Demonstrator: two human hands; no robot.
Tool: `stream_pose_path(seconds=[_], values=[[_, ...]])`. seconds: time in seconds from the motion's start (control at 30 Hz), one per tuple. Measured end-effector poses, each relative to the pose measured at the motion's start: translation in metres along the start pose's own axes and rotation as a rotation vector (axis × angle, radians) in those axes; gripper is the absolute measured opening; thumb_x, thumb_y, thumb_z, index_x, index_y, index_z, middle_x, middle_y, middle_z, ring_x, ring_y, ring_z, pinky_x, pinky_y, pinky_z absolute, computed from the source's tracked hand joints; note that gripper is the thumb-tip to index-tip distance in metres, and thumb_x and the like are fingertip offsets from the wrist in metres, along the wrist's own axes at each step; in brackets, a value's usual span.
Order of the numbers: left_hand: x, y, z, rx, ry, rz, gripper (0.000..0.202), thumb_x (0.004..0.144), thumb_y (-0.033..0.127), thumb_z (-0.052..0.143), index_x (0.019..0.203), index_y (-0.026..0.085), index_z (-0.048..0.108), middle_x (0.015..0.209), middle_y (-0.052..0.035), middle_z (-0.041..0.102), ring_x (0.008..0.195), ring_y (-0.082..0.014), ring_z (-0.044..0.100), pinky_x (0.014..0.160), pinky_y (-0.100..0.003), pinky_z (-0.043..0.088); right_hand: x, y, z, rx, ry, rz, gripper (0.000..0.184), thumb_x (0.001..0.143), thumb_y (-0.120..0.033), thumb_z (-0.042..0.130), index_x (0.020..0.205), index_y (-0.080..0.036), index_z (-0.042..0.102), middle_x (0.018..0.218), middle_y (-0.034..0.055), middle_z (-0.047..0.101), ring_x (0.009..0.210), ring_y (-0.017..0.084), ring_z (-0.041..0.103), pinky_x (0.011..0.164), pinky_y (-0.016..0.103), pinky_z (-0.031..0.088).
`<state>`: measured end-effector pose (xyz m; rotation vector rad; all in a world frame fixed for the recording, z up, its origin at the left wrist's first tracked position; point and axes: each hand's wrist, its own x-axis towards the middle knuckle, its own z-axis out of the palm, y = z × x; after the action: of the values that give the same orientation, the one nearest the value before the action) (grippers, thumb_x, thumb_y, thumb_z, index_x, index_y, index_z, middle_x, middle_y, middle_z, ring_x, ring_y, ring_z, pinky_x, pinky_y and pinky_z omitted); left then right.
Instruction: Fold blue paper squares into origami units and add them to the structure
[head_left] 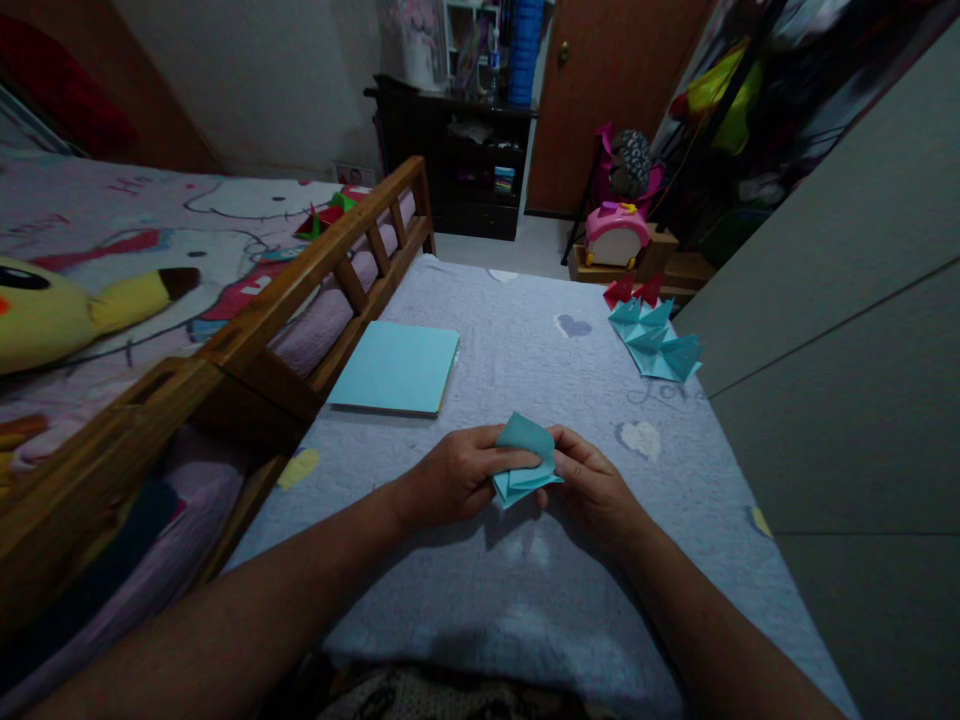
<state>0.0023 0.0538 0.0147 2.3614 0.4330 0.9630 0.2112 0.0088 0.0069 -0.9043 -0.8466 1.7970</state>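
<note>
A folded piece of light blue paper (pixel 525 462) sits between both my hands, just above the lilac bedsheet (pixel 517 580). My left hand (pixel 457 476) pinches its left side with the thumb on top. My right hand (pixel 592 482) grips its right edge, fingers curled round it. A stack of flat blue paper sheets (pixel 395 367) lies beyond my left hand. Several finished folded blue paper pieces (pixel 656 340) lie at the far right, with two red folded ones (pixel 634 290) behind them.
A wooden bed rail (pixel 300 280) runs along the left, with a yellow plush toy (pixel 52 310) on the cartoon bedspread beyond. A grey wardrobe wall (pixel 847 350) stands at right. A dark shelf unit (pixel 465 160), a brown door (pixel 607 90) and a pink toy (pixel 616 232) are at the back.
</note>
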Motion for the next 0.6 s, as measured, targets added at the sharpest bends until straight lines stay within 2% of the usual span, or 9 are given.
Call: stream_pose_path(seconds=[0.27,0.47,0.6], values=[[0.0001,0.0011,-0.0007,-0.042,-0.034,0.006,0.033,0.094,0.013,0.056,0.125,0.019,0.065,0.12,-0.0141,0.069,0.107,-0.0224,0.069,0.089,-0.038,0.06,0.0012,-0.0037,0.0039,0.043,-0.003,0.057,0.028,0.076,-0.043,0.081,0.085,-0.02,0.065,0.069,-0.002,0.059,0.058,0.012,0.053,0.055,0.024,0.046],[0.0013,0.0008,-0.0009,-0.032,-0.009,0.02,0.029,0.094,0.014,0.056,0.121,0.019,0.065,0.115,-0.0134,0.07,0.102,-0.0212,0.069,0.085,-0.037,0.06,0.0009,-0.0025,0.0046,0.027,-0.032,0.036,0.03,0.078,-0.044,0.08,0.086,-0.02,0.064,0.07,-0.0028,0.059,0.056,0.01,0.053,0.055,0.023,0.045],[0.0032,0.0034,-0.0012,-0.034,-0.022,0.004,0.024,0.095,0.016,0.057,0.117,0.018,0.066,0.111,-0.0119,0.07,0.095,-0.019,0.069,0.084,-0.035,0.06,-0.0009,0.0011,0.0046,0.026,0.0,0.035,0.03,0.078,-0.045,0.08,0.088,-0.021,0.064,0.071,-0.0029,0.059,0.056,0.01,0.053,0.054,0.022,0.044]])
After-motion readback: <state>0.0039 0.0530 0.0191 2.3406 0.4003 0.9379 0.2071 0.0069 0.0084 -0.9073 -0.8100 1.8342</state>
